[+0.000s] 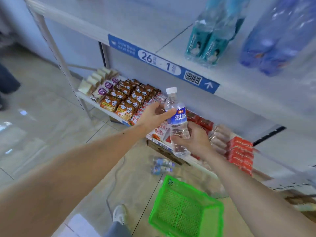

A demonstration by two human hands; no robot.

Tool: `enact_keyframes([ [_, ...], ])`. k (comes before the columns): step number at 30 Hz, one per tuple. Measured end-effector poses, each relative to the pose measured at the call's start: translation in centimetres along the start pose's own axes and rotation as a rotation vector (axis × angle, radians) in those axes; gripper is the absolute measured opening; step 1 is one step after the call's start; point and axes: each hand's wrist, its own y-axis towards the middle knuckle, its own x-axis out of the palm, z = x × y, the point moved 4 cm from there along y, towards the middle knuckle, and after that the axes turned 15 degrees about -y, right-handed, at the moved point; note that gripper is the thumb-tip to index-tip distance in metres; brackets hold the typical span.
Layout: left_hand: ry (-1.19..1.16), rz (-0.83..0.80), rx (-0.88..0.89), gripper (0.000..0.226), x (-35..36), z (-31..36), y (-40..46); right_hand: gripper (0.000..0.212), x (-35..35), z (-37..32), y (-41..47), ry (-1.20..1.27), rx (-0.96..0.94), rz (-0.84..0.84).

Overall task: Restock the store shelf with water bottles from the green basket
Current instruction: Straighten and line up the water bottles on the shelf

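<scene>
A clear water bottle [177, 117] with a white cap and a blue label stands nearly upright in front of the shelf. My right hand [195, 137] grips its lower half. My left hand [155, 115] touches its upper part, thumb across the label, fingers behind. The green basket [186, 209] sits on the floor below my right forearm; it looks empty. Two more small bottles [162, 166] lie on the floor beyond the basket. The upper shelf [136, 19] carries shrink-wrapped packs of teal-labelled bottles [210, 40] and blue bottles [277, 36].
The lower shelf holds snack packets [123, 100] and red packages [241, 153]. A blue price strip [162, 64] runs along the upper shelf's edge. My shoe [119, 214] stands left of the basket. Another person's leg [6, 77] is at the far left.
</scene>
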Motion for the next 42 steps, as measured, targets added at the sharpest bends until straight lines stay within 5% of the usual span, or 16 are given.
enact_keyframes([
  [16,0.072,-0.307,0.493,0.055,19.5,22.4,-0.1,0.034,-24.7,1.7,-6.9,-0.031,0.135,0.471],
  [30,0.069,-0.636,0.49,0.039,34.2,24.8,7.1,0.056,-31.9,9.9,-3.3,0.039,0.498,0.783],
  [42,0.061,-0.787,0.345,0.045,38.4,22.9,9.1,0.064,-33.3,16.1,-0.5,0.047,0.576,0.788],
])
